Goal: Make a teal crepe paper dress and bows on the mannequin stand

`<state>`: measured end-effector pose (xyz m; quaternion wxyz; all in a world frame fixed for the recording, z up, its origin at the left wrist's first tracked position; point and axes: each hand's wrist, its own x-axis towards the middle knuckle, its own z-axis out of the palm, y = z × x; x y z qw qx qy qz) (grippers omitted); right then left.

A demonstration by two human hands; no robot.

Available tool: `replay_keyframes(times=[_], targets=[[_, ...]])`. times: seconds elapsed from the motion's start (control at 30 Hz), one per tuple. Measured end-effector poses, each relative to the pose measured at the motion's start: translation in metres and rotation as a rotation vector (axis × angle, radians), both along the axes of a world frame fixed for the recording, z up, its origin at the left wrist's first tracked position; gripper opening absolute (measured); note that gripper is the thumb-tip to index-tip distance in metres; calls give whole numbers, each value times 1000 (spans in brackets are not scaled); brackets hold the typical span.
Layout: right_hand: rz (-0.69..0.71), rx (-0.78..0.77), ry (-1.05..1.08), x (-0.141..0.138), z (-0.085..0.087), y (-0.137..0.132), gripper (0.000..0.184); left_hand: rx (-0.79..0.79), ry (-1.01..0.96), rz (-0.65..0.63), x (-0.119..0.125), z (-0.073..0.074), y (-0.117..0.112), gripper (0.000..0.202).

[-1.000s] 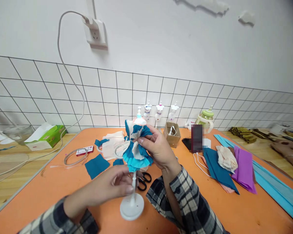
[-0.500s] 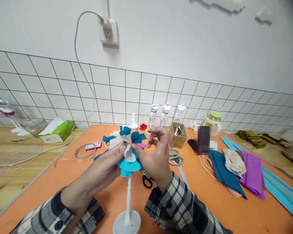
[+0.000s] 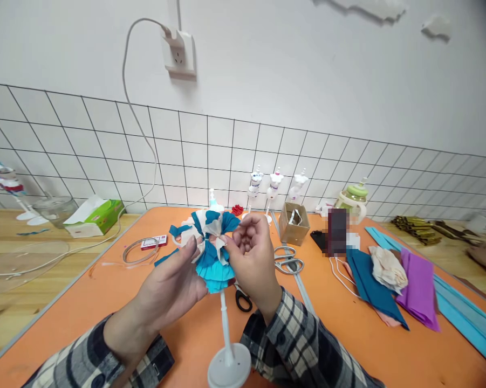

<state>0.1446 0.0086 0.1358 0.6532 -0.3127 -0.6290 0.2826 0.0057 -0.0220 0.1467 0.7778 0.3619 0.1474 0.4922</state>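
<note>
A small white mannequin stand (image 3: pixel 228 366) carries a ruffled paper dress (image 3: pixel 214 253) in teal, light blue and white, held up over the orange table (image 3: pixel 388 355). My left hand (image 3: pixel 172 288) grips the dress from the left, fingers wrapped round its skirt. My right hand (image 3: pixel 251 258) pinches the white bow on the dress's back, fingers curled. Both sleeves are plaid.
Black scissors (image 3: pixel 243 299) and silver scissors (image 3: pixel 289 262) lie behind my hands. Three little mannequins (image 3: pixel 275 186), a cardboard box (image 3: pixel 293 222), a phone (image 3: pixel 338 231) and a green-lidded jar (image 3: pixel 354 196) stand at the back. Teal, purple and blue paper (image 3: pixel 392 280) lies right; a tissue box (image 3: pixel 93 215) left.
My left hand moved from the stand's pole up to the dress. The dress and stand were tilted, then brought more upright. My right hand stayed pinching at the bow.
</note>
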Motion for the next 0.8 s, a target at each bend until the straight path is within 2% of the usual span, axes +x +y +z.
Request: replay_keyframes(times=[0.1,0.2,0.43,0.53,0.63,0.8], targets=[[-93,167,-140,5,3,-1,11,-8,3,10,1,0,0,28],[-122,268,-237,9,5,-2,13,-41,12,30,2,0,0,27],[-193,345,-303,9,2,-2,18,-82,61,169,2,0,-1,28],[-193,376,-327,10,4,-2,19,-70,49,154,1,1,-1,28],[-187,366,-333,11,6,-2,25,-34,37,118,-2,1,-1,36],[-174,341,-413,14,8,-1,25,6,171,141,-7,0,0,44]])
